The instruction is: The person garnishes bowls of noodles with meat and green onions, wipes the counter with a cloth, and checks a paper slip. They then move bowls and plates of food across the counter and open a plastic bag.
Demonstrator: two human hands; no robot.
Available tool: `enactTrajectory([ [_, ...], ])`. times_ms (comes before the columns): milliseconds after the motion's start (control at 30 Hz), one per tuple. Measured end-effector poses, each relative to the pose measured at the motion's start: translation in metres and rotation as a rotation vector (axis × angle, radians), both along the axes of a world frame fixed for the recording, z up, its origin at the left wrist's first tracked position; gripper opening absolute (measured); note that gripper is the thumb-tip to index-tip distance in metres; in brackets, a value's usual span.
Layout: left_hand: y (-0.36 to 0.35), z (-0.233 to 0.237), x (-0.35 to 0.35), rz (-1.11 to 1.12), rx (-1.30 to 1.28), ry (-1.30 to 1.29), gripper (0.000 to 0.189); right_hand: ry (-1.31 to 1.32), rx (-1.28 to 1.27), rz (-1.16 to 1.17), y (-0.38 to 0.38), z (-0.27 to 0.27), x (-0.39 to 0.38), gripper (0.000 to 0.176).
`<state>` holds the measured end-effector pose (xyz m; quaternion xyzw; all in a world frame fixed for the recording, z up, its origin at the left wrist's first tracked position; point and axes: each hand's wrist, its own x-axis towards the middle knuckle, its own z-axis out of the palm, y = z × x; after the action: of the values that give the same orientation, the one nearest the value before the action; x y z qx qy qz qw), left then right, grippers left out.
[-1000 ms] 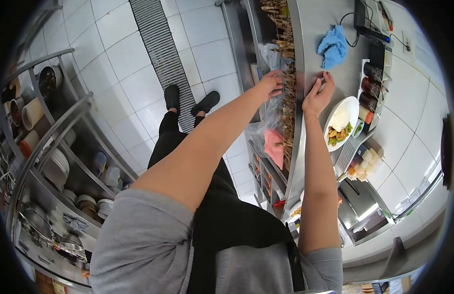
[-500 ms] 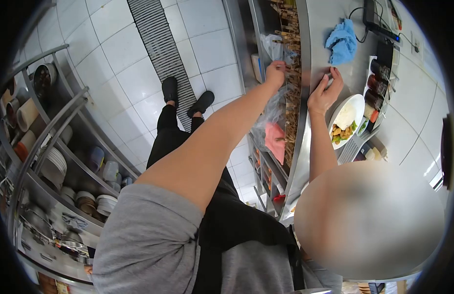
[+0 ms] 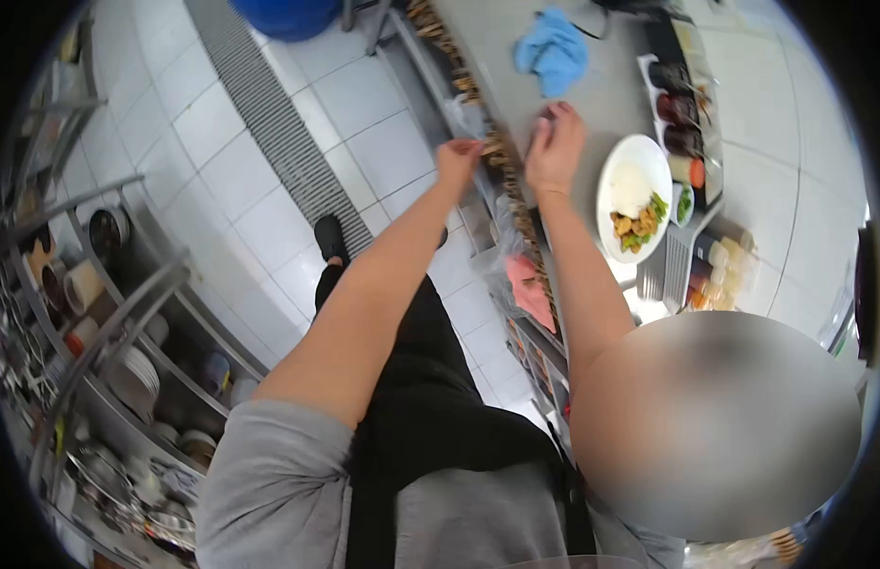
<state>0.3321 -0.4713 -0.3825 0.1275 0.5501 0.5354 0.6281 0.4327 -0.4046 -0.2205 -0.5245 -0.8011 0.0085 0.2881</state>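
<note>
My left hand (image 3: 459, 163) reaches to the counter's front edge. Its fingertips are pinched together at a row of wooden clothespins (image 3: 518, 207), seemingly on one of them. On the steel counter (image 3: 492, 57) rests my right hand (image 3: 555, 152), fingers loosely bent and thumb apart; a dark spot between them is too small to make out. Just beyond it lies a crumpled blue cloth (image 3: 552, 52). To its right stands a white oval plate (image 3: 606, 204) with rice (image 3: 631, 190) and a mix of browned pieces and greens (image 3: 639, 226).
Clear plastic bags (image 3: 466, 116) and a pink sheet or bag (image 3: 532, 292) hang below the clothespins. Dark sauce containers (image 3: 680, 109) and several bottles (image 3: 720, 251) line the wall. A metal rack (image 3: 165, 313) with dishes stands left. A blue barrel (image 3: 286, 14) and floor drain (image 3: 259, 104) lie ahead.
The view has shifted, so counter and hands appear farther left and the blue barrel shows. My left hand stays by the clothespins with its fingers pinched; my right hand remains on the counter.
</note>
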Motion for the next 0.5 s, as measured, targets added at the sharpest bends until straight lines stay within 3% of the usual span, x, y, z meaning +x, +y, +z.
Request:
enactTrajectory([
  [33,-0.004,-0.001,-0.006,0.064,0.038,-0.106,0.022,0.033,-0.007,-0.005,0.001,-0.001,0.002,0.026],
  [133,-0.023,0.029,-0.047,-0.129,-0.006,0.191,0.020,0.077,0.008,-0.016,-0.001,-0.007,0.008,0.027],
  [233,-0.057,0.055,-0.081,-0.020,0.099,0.278,0.019,0.105,-0.032,-0.033,-0.002,-0.009,0.011,0.031],
  [400,-0.050,0.190,-0.061,0.134,0.231,0.516,0.018,0.318,-0.166,0.099,-0.027,-0.008,0.038,0.033],
  [500,-0.003,0.270,0.003,-0.078,0.485,0.698,0.014,0.437,-0.350,0.293,-0.108,0.023,0.078,0.036],
])
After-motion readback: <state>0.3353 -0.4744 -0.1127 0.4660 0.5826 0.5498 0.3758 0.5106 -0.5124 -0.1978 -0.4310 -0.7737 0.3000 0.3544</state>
